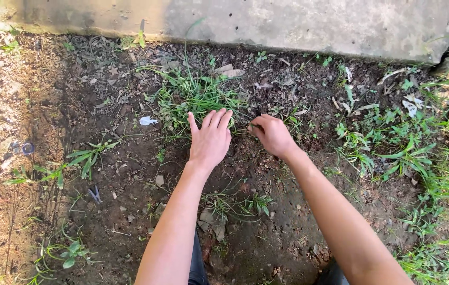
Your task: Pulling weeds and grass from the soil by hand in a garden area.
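A tuft of green grass (195, 95) grows out of dark soil (129, 158) below a concrete slab. My left hand (211, 138) lies flat and open just under the tuft, fingers spread toward its base, holding nothing. To its right my right hand (272, 134) is closed into a pinch on a thin grass blade (252, 126) at the tuft's right side. Both forearms reach in from the bottom of the view.
A concrete slab (288, 24) runs along the top. Denser weeds (404, 153) fill the right side. Small weeds (82, 158) and a small pair of scissors (95, 194) lie to the left. A white scrap (147, 121) sits left of the tuft.
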